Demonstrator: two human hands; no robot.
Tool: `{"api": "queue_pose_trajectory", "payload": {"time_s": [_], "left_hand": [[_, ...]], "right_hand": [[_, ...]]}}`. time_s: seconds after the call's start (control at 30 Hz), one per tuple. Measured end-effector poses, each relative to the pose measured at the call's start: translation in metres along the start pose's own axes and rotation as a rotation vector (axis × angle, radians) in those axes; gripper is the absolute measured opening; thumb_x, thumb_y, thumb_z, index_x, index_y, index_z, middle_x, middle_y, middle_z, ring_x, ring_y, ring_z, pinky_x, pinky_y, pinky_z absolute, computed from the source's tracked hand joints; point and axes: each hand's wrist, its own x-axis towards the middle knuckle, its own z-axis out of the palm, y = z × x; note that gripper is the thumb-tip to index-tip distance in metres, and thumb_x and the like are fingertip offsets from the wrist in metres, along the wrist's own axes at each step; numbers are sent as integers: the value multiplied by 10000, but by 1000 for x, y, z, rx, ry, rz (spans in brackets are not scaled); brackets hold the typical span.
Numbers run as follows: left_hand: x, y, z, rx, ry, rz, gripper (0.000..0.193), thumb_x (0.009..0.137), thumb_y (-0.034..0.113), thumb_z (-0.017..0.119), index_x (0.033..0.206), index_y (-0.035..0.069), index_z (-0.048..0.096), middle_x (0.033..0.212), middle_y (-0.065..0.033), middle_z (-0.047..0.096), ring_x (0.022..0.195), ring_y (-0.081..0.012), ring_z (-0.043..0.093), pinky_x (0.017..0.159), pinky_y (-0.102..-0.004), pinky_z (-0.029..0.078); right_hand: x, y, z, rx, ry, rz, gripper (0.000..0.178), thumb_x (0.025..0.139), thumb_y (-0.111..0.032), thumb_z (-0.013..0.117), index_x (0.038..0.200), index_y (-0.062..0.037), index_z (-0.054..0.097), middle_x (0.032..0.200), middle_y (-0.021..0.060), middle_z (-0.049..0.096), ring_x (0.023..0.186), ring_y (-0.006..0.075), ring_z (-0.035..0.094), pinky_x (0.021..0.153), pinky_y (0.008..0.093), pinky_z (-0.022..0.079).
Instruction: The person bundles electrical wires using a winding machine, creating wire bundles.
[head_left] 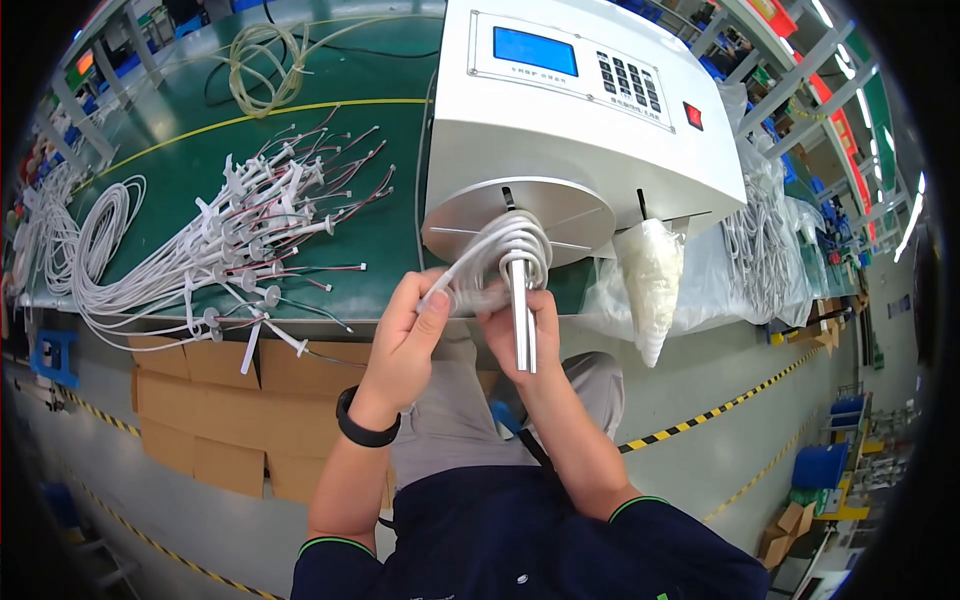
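Observation:
White cable [511,237] is looped in a coil around two metal prongs [520,330] that stick out from a round plate [455,222] on the front of a white winding machine [560,140]. My left hand [405,340] is closed, with the cable pinched between thumb and fingers just left of the coil. Beneath the coil, my right hand [522,335] has its fingers curled round a stretch of cable, partly hidden behind the prongs. Motion blurs the cable between both hands.
Bundled white cables [215,245] with thin-wired connector ends lie on the green table [390,215] to the left. A plastic-wrapped cone-shaped piece [650,285] hangs from the machine's right side. Bagged cables [765,240] lie farther right. Flattened cardboard [200,400] covers floor below.

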Motion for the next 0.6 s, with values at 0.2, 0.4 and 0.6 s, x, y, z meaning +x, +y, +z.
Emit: {"api": "queue_pose_trajectory", "payload": {"time_s": [0.2, 0.4, 0.6], "left_hand": [[-12, 37, 9, 311, 31, -8, 261, 1033, 252, 498, 1065, 8, 585, 1065, -107, 642, 935, -152, 574, 805, -296, 459], [23, 107, 14, 748, -228, 454, 175, 921, 153, 647, 993, -4, 620, 1132, -184, 605, 1016, -331, 594, 890, -371, 465], [-9, 161, 6, 858, -425, 395, 390, 907, 151, 630, 1275, 44, 559, 1421, -200, 450, 1301, -362, 456, 1081, -429, 345]], "right_hand": [[-12, -15, 6, -106, 34, 67, 243, 945, -249, 512, 907, -40, 630, 830, 76, 649, 768, 224, 638, 739, 384, 530], [-10, -29, 17, -1043, 30, -646, 319, 915, -136, 660, 1194, -29, 548, 996, 74, 665, 888, 143, 646, 790, 282, 519], [-15, -62, 8, -1509, -206, -822, 187, 826, -96, 678, 973, -14, 597, 970, 144, 544, 932, 309, 534, 828, 362, 443]]}}
